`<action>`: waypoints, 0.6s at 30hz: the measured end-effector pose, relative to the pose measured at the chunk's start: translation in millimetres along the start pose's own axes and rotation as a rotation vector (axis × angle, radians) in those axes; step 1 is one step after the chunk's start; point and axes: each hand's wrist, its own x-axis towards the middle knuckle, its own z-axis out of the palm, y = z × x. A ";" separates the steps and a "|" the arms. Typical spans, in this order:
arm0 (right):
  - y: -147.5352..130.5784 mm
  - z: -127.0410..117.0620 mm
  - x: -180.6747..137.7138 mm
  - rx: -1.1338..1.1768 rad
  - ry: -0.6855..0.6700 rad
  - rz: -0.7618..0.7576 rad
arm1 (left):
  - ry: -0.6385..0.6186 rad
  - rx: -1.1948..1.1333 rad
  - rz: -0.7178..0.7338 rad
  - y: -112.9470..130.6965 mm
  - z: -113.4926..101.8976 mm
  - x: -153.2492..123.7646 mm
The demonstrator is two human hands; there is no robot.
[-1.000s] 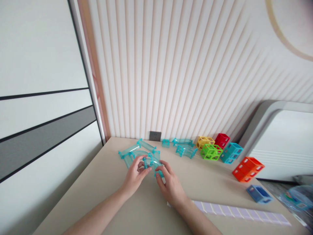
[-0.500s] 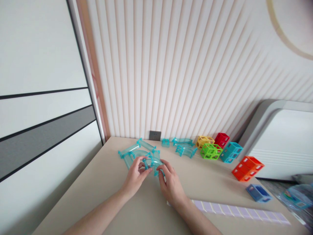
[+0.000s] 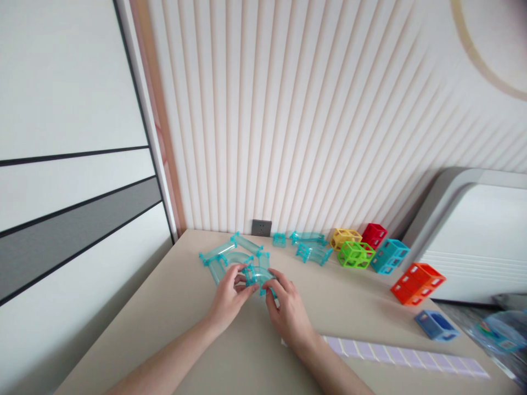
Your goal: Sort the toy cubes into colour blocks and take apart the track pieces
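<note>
Both my hands meet over a clear teal curved tube piece [image 3: 258, 274] in the middle of the beige table [image 3: 173, 307]. My left hand [image 3: 228, 296] pinches its left end with thumb and fingers. My right hand [image 3: 286, 308] grips the right end, fingers curled round it. Just behind lie more clear teal tube pieces [image 3: 230, 253], some joined in a loose cluster.
Further teal tubes [image 3: 310, 249] lie near the wall by a grey socket [image 3: 261, 227]. Yellow [image 3: 345, 237], red [image 3: 374, 235], green [image 3: 354, 255], cyan [image 3: 390, 255], orange [image 3: 417, 282] and blue [image 3: 435, 325] open cube blocks stand at the right. A lilac strip [image 3: 403, 359] runs along the front right.
My hands have shifted slightly on the curved tube piece, the fingers regripping it; nothing else on the table has moved.
</note>
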 end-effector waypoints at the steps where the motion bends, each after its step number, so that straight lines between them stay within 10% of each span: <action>1: -0.3 -0.3 0.3 -0.006 -0.003 -0.004 | 0.002 -0.005 0.000 0.6 0.1 0.0; 18: -2.4 0.1 0.7 0.005 0.009 -0.011 | -0.003 -0.084 0.004 3.1 -1.3 -1.5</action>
